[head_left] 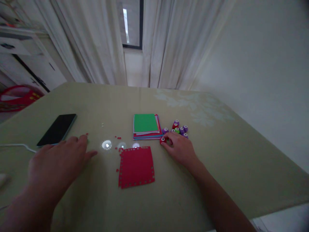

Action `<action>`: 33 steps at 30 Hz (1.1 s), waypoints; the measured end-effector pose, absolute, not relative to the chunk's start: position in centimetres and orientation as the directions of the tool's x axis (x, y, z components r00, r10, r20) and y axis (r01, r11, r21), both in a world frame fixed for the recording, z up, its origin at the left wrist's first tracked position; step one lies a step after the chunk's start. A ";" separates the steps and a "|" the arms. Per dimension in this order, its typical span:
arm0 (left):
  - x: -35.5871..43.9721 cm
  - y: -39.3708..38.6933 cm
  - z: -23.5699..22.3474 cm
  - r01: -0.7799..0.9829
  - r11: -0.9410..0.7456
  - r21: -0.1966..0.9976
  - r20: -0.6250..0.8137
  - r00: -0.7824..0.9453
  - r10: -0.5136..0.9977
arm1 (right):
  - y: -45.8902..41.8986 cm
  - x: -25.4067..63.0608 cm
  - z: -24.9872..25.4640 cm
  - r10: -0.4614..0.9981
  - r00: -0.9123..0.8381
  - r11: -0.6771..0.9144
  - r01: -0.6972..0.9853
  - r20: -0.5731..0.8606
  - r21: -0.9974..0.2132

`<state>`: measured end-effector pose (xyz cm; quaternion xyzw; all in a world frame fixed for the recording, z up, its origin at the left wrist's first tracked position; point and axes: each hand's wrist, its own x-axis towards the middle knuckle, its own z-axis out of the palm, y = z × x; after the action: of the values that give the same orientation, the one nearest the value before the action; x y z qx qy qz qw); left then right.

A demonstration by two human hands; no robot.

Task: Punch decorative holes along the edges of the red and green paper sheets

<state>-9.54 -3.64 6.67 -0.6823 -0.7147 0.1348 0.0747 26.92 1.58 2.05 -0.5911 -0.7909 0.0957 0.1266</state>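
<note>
My right hand (180, 148) pinches a small red ball with an eye on it (162, 140) between thumb and fingertips, low against the table. Just behind that hand lie several similar eyed balls, among them a purple one (185, 128) and a green one (177, 130). Over the table's left side, my left hand (61, 159) has its fingers spread and holds nothing; it is close to the phone's near end. Between my hands lies a red square sheet (136, 167) with small holes punched along its edges; a second red edge shows beneath it.
A stack of coloured square sheets, green on top (145, 123), sits beyond the red square. Small red scraps (119, 138) and round clear discs (106, 145) lie left of it. A black phone (58, 129) and white cable (19, 145) are at left. A wall borders the right.
</note>
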 end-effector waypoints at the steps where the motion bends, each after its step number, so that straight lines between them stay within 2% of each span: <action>1: -10.3 -3.6 6.1 0.967 0.012 -0.254 -0.141 -0.049 0.989 | 1.6 26.9 2.0 0.963 -0.255 0.269 0.913 0.087 -0.308; 2: -10.7 -3.4 5.4 0.977 0.012 -0.212 -0.181 -0.051 0.982 | 1.6 26.9 1.9 0.967 -0.239 0.254 0.913 0.088 -0.318; 3: -10.9 -3.2 4.8 0.981 0.019 -0.195 -0.155 -0.050 0.987 | 1.7 27.0 1.8 0.970 -0.223 0.242 0.912 0.093 -0.330; 6: -10.5 -1.9 3.3 0.989 -0.087 -0.118 -0.133 0.071 0.989 | 2.0 27.3 1.7 0.976 -0.181 0.211 0.911 0.118 -0.355; 9: -10.1 -0.4 2.9 0.989 -0.151 -0.001 -0.230 0.146 0.962 | 2.5 27.9 1.8 0.981 -0.154 0.186 0.911 0.115 -0.368; 12: -10.1 0.4 3.0 0.980 -0.169 0.102 -0.260 0.190 0.947 | 2.6 28.3 2.1 0.984 -0.153 0.175 0.875 0.086 -0.451; 14: -9.6 0.4 3.1 0.975 -0.178 0.130 -0.189 0.201 0.961 | 2.4 28.2 2.2 0.983 -0.149 0.185 0.812 0.109 -0.553; 17: -7.0 -0.7 3.0 0.959 -0.208 0.194 0.047 0.203 0.978 | 1.4 27.1 2.1 0.969 -0.211 0.236 0.624 0.130 -0.745; 20: -2.9 -2.3 2.1 0.795 -0.420 0.437 0.232 0.352 0.907 | 0.2 25.6 1.9 0.914 -0.405 0.186 0.408 0.005 -0.894; 22: -0.5 -3.3 1.0 0.671 -0.529 0.520 0.331 0.412 0.849 | -0.3 24.9 1.8 0.856 -0.513 0.118 0.313 -0.063 -0.942; 27: 1.5 -4.5 -1.1 0.529 -0.667 0.524 0.452 0.492 0.744 | -0.8 24.3 1.3 0.788 -0.606 -0.032 0.130 -0.105 -0.991; 33: 1.3 -4.5 -1.9 0.505 -0.729 0.462 0.535 0.496 0.684 | -0.8 24.4 1.3 0.761 -0.641 -0.035 0.106 -0.096 -0.994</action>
<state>1.31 -4.48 -1.95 -0.8561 -0.3471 -0.3624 -0.1231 24.38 -0.82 1.34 -0.3363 -0.6450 0.6360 0.2575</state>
